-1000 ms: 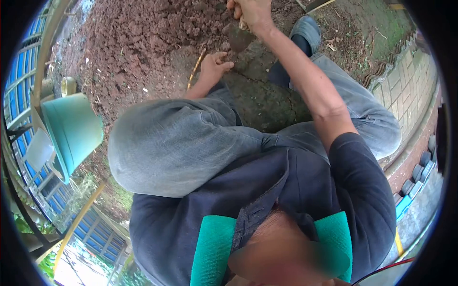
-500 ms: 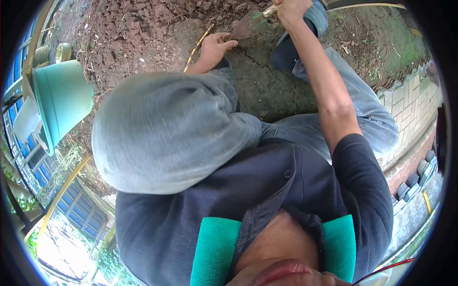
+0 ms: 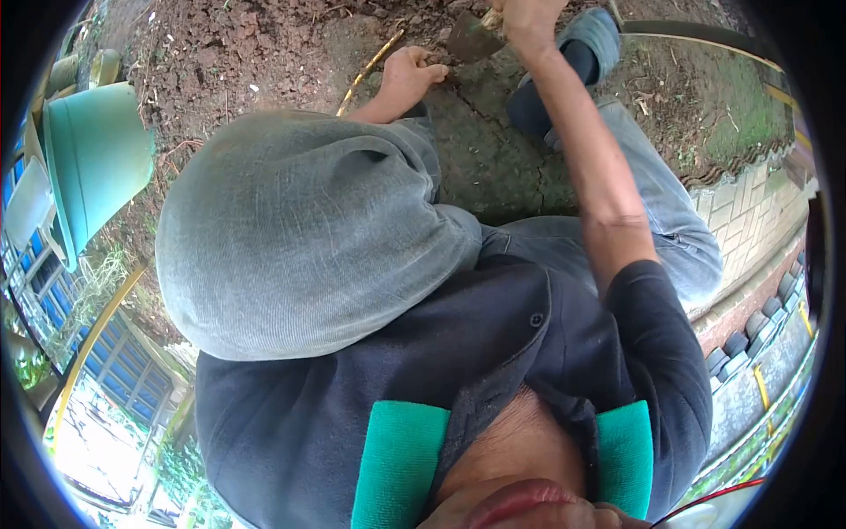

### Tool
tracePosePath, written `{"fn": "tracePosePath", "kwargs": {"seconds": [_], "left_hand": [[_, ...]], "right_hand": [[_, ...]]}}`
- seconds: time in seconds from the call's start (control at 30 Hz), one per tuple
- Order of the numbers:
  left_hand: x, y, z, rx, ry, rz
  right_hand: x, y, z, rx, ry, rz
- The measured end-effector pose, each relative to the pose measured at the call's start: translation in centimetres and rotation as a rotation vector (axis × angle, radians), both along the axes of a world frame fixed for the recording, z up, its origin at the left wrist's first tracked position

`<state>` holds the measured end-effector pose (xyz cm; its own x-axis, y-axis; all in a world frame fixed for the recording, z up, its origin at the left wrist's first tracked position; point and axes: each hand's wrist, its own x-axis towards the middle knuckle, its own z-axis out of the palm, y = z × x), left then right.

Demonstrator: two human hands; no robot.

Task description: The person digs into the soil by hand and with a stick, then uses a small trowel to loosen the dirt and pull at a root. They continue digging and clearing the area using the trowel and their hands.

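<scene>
My right hand (image 3: 529, 22), at the top edge of the view, is closed around the short pale handle of a trowel (image 3: 476, 37). Its flat, soil-stained metal blade points left, low over the dirt. Left of the blade tip, my left hand (image 3: 407, 84) rests at the ground with its fingers curled together. Whatever they hold, if anything, cannot be made out. Beside that hand a thin yellowish stick (image 3: 374, 70) lies slanted on the loose brown soil (image 3: 256, 53). Part of my left forearm is hidden behind my raised knee.
A pale green bucket (image 3: 101, 167) stands tilted at the left. My knee (image 3: 291, 238) in grey trousers fills the middle left. Damp, cracked ground (image 3: 493, 167) lies between my legs. A paved path (image 3: 749, 220) and a row of dark pots (image 3: 762, 331) are at the right.
The trowel and my right hand have shifted slightly up, with the blade turned. My left hand's fingers have curled in more. The whole view has shifted a little.
</scene>
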<state>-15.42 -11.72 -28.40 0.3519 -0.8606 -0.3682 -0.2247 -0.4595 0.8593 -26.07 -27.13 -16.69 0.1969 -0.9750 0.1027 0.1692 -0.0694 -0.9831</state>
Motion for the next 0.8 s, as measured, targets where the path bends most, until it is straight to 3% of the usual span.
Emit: {"fn": "tracePosePath", "kwargs": {"seconds": [0.07,0.1,0.17,0.2,0.23,0.27,0.33,0.37,0.4,0.43,0.5,0.63,0.7,0.73,0.8], "left_hand": [[0.1,-0.1,-0.3,-0.023,-0.062,-0.044],[0.1,0.0,-0.7,-0.032,-0.089,-0.056],[-0.3,0.3,-1.1,-0.06,-0.199,-0.079],[-0.4,0.3,-1.0,-0.081,-0.285,-0.094],[-0.4,0.2,-0.7,-0.105,-0.374,-0.112],[-0.6,-0.1,-0.1,-0.062,-0.296,-0.096],[-1.3,-0.4,1.0,0.023,-0.142,-0.066],[-1.9,-0.2,0.4,-0.049,-0.33,-0.07],[-2.2,-0.4,-0.5,-0.133,-0.529,-0.062],[-2.4,-0.4,-0.7,-0.206,-0.719,-0.067],[-1.7,-0.8,-1.4,-0.109,-0.358,-0.072],[-1.3,-0.2,-0.5,-0.035,0.189,0.051],[-1.0,-0.2,0.0,-0.018,0.112,0.024],[-0.8,-0.1,0.2,-0.009,0.072,0.012],[-1.3,0.0,0.1,0.02,-0.01,0.036]], "right_hand": [[0.4,-1.4,2.1,-0.065,-0.014,0.005],[0.7,-1.4,3.5,-0.04,-0.178,-0.067],[0.3,-0.6,9.8,-0.119,-0.246,0.101],[0.1,-0.3,9.8,-0.202,-0.238,0.13],[0.0,-0.1,9.8,-0.29,-0.232,0.156],[-0.1,-0.1,9.7,-0.381,-0.228,0.179],[0.0,0.7,2.6,-0.386,0.027,0.07],[-0.1,1.0,-0.3,-0.363,0.136,0.026],[0.2,0.6,-0.1,-0.09,0.017,0.013],[0.3,0.4,0.1,-0.105,0.013,0.019],[0.1,-1.1,0.7,-0.13,0.013,0.019],[-0.5,0.8,10.7,-0.298,-0.187,0.109],[-0.3,0.7,9.5,-0.528,-0.187,0.157],[0.2,0.3,2.7,-0.677,-0.034,0.077],[0.1,1.3,-1.1,-0.139,0.144,0.028]]}}
